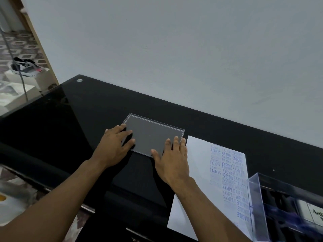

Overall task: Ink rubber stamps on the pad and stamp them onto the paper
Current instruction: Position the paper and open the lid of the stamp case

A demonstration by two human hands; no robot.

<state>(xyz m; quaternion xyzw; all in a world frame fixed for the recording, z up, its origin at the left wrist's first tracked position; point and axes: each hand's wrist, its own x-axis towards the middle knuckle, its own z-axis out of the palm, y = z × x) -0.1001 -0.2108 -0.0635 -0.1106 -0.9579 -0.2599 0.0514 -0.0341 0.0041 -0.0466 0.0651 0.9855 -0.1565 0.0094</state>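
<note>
A flat clear plastic lid [152, 133] lies on the black glass table [78, 119]. My left hand [115, 145] rests on its left edge with the fingers spread and straight. My right hand [172, 161] lies flat on its near right corner, fingers straight. Right of the lid lies a white sheet of paper [197, 172] covered along its right side with blue stamped words such as SAMPLE, FRAGILE and AIR MAIL. A clear plastic box [272, 194] at the lower right holds dark stamps and a white labelled item. No ink pad can be made out.
A pale wall stands right behind the table's far edge. Off the table's left end are a patterned floor, white boxes and a hanging cable [15, 63]. A white and yellow object [3, 199] sits at the lower left.
</note>
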